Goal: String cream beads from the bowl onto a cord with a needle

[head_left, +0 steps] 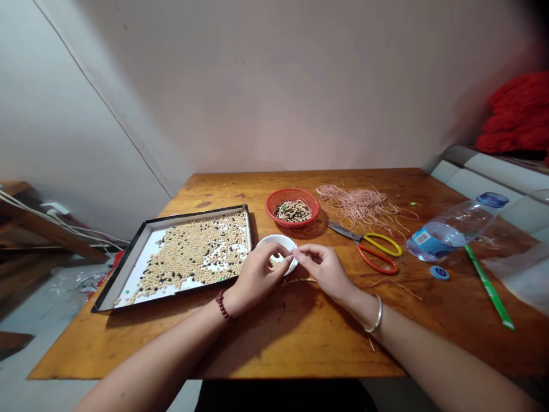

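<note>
Well, seen from the head-worn view, both bare hands sit close together over a worn orange-brown wooden table (300,349). The left hand (257,276), with a dark red bead bracelet (222,305) on its wrist, and the right hand (325,272), with a plain silver bangle (376,314), meet just above a small round white dish (285,239). Their fingers are drawn in and pinching toward each other at the dish's edge, but whatever they grasp is too fine to make out. A few tan beads (275,263) lie in the dish. Just beside the left hand is a black-rimmed rectangular tray (201,216), lined with white paper and heaped with loose tan and dark round beads (193,252). Beyond the hands, a round red plastic basket (268,207) holds a coil of strung tan-and-dark beads (292,210). A short strand of tan beads (299,280) lies on the bare wood just below the right hand. Farther right are a tangle of pale pink cord (358,206), a pair of steel scissors with yellow and orange handles (377,249), and a clear plastic bottle with a blue cap (454,226), lying on its side.
</note>
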Motion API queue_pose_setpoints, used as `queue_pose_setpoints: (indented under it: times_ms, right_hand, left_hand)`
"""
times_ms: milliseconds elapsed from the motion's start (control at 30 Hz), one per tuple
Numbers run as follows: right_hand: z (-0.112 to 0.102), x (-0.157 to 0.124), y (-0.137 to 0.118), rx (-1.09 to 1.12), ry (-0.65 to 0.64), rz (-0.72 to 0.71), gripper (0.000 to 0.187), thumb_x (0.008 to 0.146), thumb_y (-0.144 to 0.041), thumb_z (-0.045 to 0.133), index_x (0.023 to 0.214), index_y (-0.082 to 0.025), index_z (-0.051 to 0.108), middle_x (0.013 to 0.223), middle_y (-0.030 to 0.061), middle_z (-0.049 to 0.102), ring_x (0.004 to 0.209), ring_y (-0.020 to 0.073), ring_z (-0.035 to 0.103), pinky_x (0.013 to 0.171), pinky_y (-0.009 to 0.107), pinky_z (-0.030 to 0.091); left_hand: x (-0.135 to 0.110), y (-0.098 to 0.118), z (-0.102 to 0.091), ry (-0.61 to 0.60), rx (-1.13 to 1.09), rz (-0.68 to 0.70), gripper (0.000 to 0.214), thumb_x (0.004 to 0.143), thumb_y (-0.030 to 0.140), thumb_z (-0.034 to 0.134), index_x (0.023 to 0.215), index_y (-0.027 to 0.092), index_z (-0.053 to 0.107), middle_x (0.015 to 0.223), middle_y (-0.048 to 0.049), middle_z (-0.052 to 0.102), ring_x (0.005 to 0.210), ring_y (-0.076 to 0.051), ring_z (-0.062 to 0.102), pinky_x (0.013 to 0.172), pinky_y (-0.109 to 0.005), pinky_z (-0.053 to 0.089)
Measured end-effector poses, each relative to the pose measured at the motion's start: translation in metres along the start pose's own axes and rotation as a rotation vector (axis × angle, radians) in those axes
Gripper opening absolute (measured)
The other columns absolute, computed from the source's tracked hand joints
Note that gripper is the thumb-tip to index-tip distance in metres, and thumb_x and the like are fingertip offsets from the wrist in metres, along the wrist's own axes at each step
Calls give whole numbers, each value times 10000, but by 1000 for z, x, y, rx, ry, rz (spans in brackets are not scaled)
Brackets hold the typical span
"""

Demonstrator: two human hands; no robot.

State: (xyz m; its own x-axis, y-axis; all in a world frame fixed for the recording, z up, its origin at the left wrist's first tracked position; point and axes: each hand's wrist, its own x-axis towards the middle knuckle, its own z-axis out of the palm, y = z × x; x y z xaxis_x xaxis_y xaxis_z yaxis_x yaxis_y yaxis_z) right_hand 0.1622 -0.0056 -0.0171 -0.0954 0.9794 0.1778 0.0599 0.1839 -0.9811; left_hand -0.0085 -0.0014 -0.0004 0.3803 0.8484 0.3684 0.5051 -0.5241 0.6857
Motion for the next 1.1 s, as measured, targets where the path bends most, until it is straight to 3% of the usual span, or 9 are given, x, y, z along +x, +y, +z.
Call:
queue_pose_setpoints:
  times_ms: [167, 333, 567, 767, 933, 1100]
  right_hand:
    - [0, 1, 0, 16, 2, 12, 285, 790, -428, 652, 816, -157, 736, 754, 76, 709, 704, 197, 626, 664, 307, 483]
    - [0, 0, 0, 9, -43, 8, 279, 805, -419, 627, 802, -159, 730, 746, 65, 691, 658, 176, 585, 614, 285, 445]
    - [2, -4, 6, -197, -115, -6, 240, 802, -363, 613, 767, -147, 713, 506, -33, 439, 478, 98, 356, 480, 242, 269]
    - [2, -7, 6, -240, -130, -13, 251, 810, -385, 604, 772, -160, 708, 497, -36, 433, 469, 100, 350, 473, 242, 264]
    - [-1, -2, 4, -68, -63, -23, 305, 870, -447, 515, 830, -176, 648, 614, -7, 513, 569, 127, 451, 540, 245, 358]
    - [-7, 4, -1, 259, 61, 111, 322, 875, -519, 468, 900, -207, 542, 655, -34, 452, 461, 79, 299, 417, 216, 193]
  left_hand:
    - [0, 1, 0, 2, -94, -64, 176, 905, 337, 509, 842, 184, 568, 812, -25, 609, 675, -122, 541, 553, -212, 444]
    - [1, 0, 2, 53, -338, -117, 194, 909, 369, 513, 868, 185, 559, 866, -49, 611, 792, -151, 577, 688, -260, 500]
    - [5, -2, -1, -26, -471, -168, 223, 877, 394, 572, 856, 173, 580, 912, -70, 661, 849, -165, 628, 745, -281, 515]
    - [7, -1, -4, -10, -503, -192, 235, 843, 401, 617, 837, 166, 616, 855, -78, 687, 762, -161, 642, 664, -270, 530]
    - [8, -3, -3, 53, -455, -166, 206, 817, 376, 657, 852, 174, 644, 839, -65, 699, 766, -156, 664, 676, -260, 539]
    - [6, -4, -2, 129, -405, -193, 221, 769, 361, 710, 879, 183, 639, 864, -68, 707, 767, -166, 679, 601, -242, 534]
